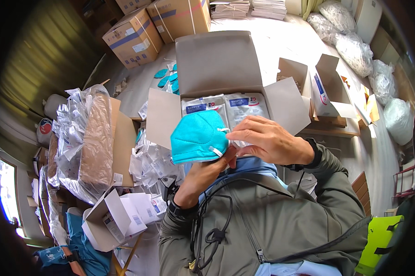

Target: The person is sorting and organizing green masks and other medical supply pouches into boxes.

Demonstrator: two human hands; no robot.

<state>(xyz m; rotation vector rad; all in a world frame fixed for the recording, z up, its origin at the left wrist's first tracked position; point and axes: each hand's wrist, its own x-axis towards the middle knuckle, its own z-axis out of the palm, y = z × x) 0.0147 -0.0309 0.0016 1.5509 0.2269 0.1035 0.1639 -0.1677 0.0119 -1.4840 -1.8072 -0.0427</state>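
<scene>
Far left: heap of clear wrappers and a brown bundle on cardboard, well apart from my hands.
Near left: small white carton, flaps open, low beside my left elbow.
Left hand: fingers grasping the teal mask from below, held in the air just near of the open box.
Teal mask: cup faces left, white strap ends at its right edge.
Right hand: fingers pinched on the mask's strap side, touching it.
Open grey box: lid up at far side, sealed mask packets lying in it.
Progress: my guess, one mask out and in hand; packets remain in the box.
Right: more small open cartons, stuffed clear bags far right.
Room: box flaps flank both hands; open space mostly straight up toward me.
</scene>
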